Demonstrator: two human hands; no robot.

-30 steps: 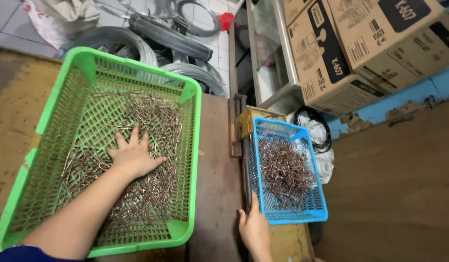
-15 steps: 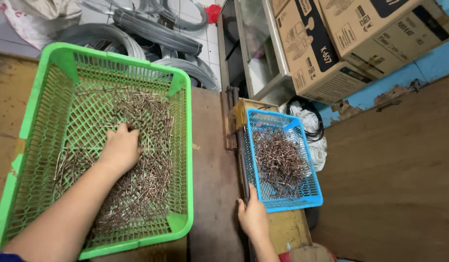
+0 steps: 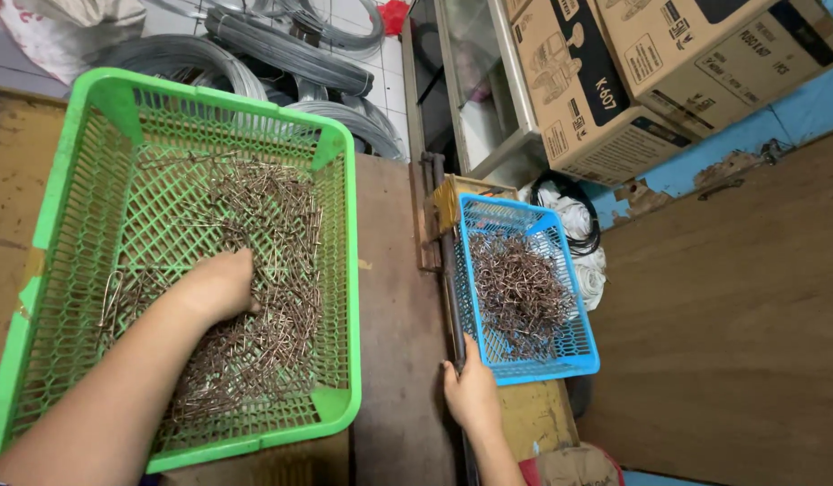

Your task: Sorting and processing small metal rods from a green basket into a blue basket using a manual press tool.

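While gripped, wire pieces [image 3: 254,297] criss-crossed, no common axis.

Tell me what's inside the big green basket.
The green basket holds a loose heap of thin bent metal wire pieces, spread over its mesh floor. The left hand is pressed into the heap, so its fingertips and the pieces beneath it are hidden.

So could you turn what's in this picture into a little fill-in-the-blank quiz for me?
1. The left hand is buried in thin bent metal wire pieces inside the large ____ plastic mesh basket.
2. The right hand rests at the near corner of the small ____ plastic mesh basket.
3. Stacked at the upper right are brown ____ boxes.

Missing words: green; blue; cardboard
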